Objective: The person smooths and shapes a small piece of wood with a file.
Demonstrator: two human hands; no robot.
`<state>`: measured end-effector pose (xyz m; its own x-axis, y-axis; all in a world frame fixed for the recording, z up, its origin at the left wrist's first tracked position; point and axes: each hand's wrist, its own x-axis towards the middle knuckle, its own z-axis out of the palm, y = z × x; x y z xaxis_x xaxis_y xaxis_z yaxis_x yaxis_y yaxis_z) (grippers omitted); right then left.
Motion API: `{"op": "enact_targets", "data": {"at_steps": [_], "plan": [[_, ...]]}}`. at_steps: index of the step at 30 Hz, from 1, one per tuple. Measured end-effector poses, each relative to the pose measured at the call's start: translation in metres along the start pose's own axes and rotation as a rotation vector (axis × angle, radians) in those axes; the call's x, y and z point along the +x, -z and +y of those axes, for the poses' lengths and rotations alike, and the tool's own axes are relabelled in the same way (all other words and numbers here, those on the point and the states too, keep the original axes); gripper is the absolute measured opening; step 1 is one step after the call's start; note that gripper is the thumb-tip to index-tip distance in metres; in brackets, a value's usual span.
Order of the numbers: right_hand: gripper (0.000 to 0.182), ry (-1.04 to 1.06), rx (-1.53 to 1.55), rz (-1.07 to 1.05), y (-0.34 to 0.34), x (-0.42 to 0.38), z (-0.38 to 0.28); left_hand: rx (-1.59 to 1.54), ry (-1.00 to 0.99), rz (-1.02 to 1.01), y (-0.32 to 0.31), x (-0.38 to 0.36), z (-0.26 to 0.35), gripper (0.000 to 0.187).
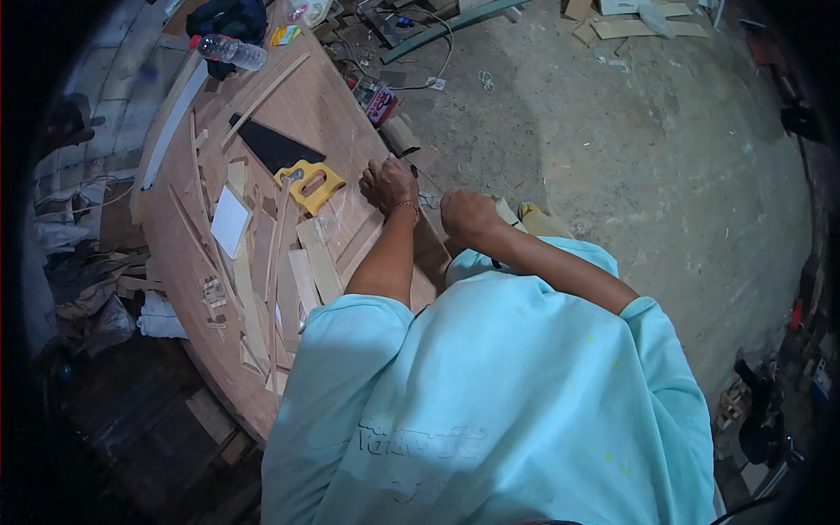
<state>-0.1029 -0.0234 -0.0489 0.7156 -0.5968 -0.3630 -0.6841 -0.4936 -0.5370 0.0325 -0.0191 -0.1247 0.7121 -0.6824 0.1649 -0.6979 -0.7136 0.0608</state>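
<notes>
My left hand (390, 184), with a beaded bracelet at the wrist, rests at the right edge of the wooden tabletop (350, 105). Its fingers are curled; what they grip, if anything, is hidden. My right hand (470, 214) is closed in a fist just beyond that edge, over the floor side. A small dark thing and a thin line show between the two hands, too small to name. Left of my left hand lies a handsaw (312, 185) with a yellow handle and a dark blade. Light wood strips (319, 260) lie below the saw.
A water bottle (229, 52) with a red cap lies at the table's far end. A white rectangular piece (231, 221) sits among wood offcuts. Past the table edge are a red box (381, 103) and a cable on the concrete floor (647, 201). Boards (647, 29) lie farther off.
</notes>
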Motion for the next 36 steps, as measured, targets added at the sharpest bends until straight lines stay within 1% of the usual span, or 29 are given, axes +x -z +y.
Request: {"op": "enact_targets", "data": {"at_steps": [2, 5, 6, 8, 10, 12, 14, 15, 16, 17, 18, 20, 22, 24, 25, 27, 29, 30, 31, 32, 34, 36], "plan": [[0.02, -0.075, 0.017, -0.046, 0.002, 0.004, -0.004, -0.006, 0.003, -0.003, 0.0, -0.001, -0.001, 0.031], [0.021, -0.044, 0.027, -0.035, 0.019, 0.021, -0.012, -0.014, -0.021, -0.01, -0.003, 0.004, -0.003, 0.029], [0.021, -0.042, 0.025, -0.035, 0.014, 0.024, -0.012, -0.009, -0.033, -0.031, -0.001, 0.003, -0.004, 0.029], [0.02, -0.139, 0.095, -0.035, 0.001, 0.032, -0.011, -0.016, -0.027, -0.007, 0.0, 0.004, -0.003, 0.029], [0.02, -0.142, 0.059, -0.062, 0.011, 0.011, -0.013, -0.027, -0.024, 0.008, 0.001, 0.0, 0.0, 0.03], [0.02, -0.14, 0.015, -0.083, 0.01, 0.006, -0.008, -0.058, 0.039, 0.058, 0.004, -0.002, 0.002, 0.031], [0.02, -0.293, 0.115, -0.015, -0.01, 0.011, 0.0, -0.06, 0.029, 0.056, 0.002, -0.001, 0.001, 0.031], [0.02, -0.294, 0.119, -0.012, -0.009, 0.016, 0.0, -0.06, 0.012, 0.054, 0.0, -0.001, 0.0, 0.031], [0.021, -0.193, 0.092, 0.002, -0.007, 0.023, -0.002, -0.056, 0.006, 0.052, -0.001, -0.003, -0.003, 0.031], [0.021, -0.088, 0.063, 0.023, -0.005, 0.029, -0.003, -0.031, -0.027, 0.002, -0.001, 0.0, -0.004, 0.032], [0.021, -0.087, 0.065, 0.03, 0.001, 0.03, -0.007, -0.006, -0.058, -0.047, -0.001, 0.003, -0.004, 0.033], [0.022, -0.012, -0.01, -0.026, 0.01, 0.027, -0.014, -0.025, -0.043, -0.02, -0.005, 0.006, -0.004, 0.033], [0.022, -0.034, -0.002, -0.036, 0.013, 0.008, -0.015, -0.047, -0.023, -0.002, 0.002, 0.002, 0.0, 0.034], [0.022, -0.051, -0.005, -0.046, 0.014, -0.002, -0.009, -0.152, 0.117, 0.04, 0.018, -0.003, 0.009, 0.034], [0.021, -0.077, -0.009, -0.026, 0.014, -0.003, -0.006, -0.152, 0.128, 0.043, 0.014, -0.001, 0.008, 0.034], [0.021, -0.108, 0.001, -0.013, 0.006, 0.0, -0.007, -0.083, 0.051, -0.01, 0.004, -0.001, 0.002, 0.034], [0.019, 0.012, -0.046, 0.018, 0.003, 0.02, -0.008, -0.091, 0.011, -0.027, 0.002, 0.0, -0.002, 0.034], [0.019, 0.012, -0.044, 0.02, 0.004, 0.02, -0.009, -0.101, -0.024, -0.047, 0.001, 0.001, -0.003, 0.034], [0.019, -0.01, -0.005, 0.021, 0.005, 0.022, -0.011, -0.098, -0.017, -0.045, 0.0, 0.002, -0.006, 0.034], [0.018, -0.037, 0.034, 0.019, 0.004, 0.021, -0.013, -0.092, 0.007, -0.041, -0.002, 0.0, -0.006, 0.034], [0.018, -0.054, -0.003, 0.004, 0.001, 0.005, -0.006, -0.096, 0.04, -0.032, 0.006, 0.0, 0.003, 0.033], [0.018, -0.069, -0.042, -0.012, 0.004, -0.001, -0.003, -0.15, 0.204, -0.043, 0.024, -0.003, 0.012, 0.03]]}}
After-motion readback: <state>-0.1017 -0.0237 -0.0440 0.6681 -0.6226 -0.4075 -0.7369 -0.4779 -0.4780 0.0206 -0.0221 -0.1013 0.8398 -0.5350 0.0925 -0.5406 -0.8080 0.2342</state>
